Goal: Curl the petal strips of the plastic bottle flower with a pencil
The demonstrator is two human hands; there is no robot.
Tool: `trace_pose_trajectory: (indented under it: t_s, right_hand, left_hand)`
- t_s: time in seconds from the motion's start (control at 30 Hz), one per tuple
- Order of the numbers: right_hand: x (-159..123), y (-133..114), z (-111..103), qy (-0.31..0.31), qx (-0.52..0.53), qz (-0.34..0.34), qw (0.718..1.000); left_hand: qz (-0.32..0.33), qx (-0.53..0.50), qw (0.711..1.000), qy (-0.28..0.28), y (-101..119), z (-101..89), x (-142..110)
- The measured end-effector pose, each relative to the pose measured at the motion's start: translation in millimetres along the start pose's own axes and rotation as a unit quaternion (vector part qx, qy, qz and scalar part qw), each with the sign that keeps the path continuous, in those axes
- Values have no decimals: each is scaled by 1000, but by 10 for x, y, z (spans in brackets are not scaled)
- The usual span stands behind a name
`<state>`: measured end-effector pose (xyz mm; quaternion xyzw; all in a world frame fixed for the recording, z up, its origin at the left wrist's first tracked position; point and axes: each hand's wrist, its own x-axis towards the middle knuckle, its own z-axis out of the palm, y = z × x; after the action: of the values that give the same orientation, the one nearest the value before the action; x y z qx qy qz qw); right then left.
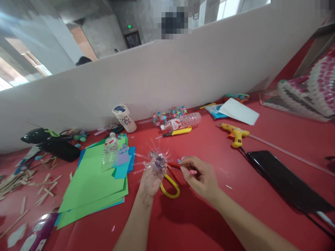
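The left hand (152, 182) grips a fringed clear bottle piece (160, 162); the right hand (201, 174) pinches a slim red tool (173, 165).

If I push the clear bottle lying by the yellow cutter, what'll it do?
The bottle would probably roll: its rounded side lies on the red table. It's likely light, as no drink shows inside. The yellow cutter nearby might stop it.

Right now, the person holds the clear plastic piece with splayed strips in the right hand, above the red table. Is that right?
Not quite: the head view shows the clear plastic piece with splayed strips in the left hand, not the right hand, above the red table.
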<state>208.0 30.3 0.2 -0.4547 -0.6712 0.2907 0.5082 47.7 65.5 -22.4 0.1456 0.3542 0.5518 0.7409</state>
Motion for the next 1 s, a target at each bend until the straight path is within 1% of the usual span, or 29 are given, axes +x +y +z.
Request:
trace_pose_trajectory:
  t_s: [0.1,0.2,0.3,0.37,0.53,0.7,0.9,1.0]
  right_hand:
    - [51,-23,7,-24,37,39,998]
    - [95,-31,19,-71,89,76,991]
    - [115,-25,21,-115,142,97,978]
    - [119,-23,17,-132,164,105,972]
    - [135,-37,-3,-144,179,118,966]
    - [151,-55,-9,-151,177,125,965]
    - [141,-55,26,-152,159,127,967]
    - [135,-51,30,-146,148,124,970]
  left_hand:
    - [0,3,1000,2,4,1,2]
    - [1,5,1000,5,0,4,0]
    - [2,6,1000,5,-18,-1,3]
    - [4,7,1000,4,-34,-12,11]
    - [7,12,1000,-6,-61,-35,28]
    - [14,20,1000,-8,-55,3,2]
    - [14,41,999,-18,-78,-5,-18]
    - [29,48,998,-23,-103,-23,-10]
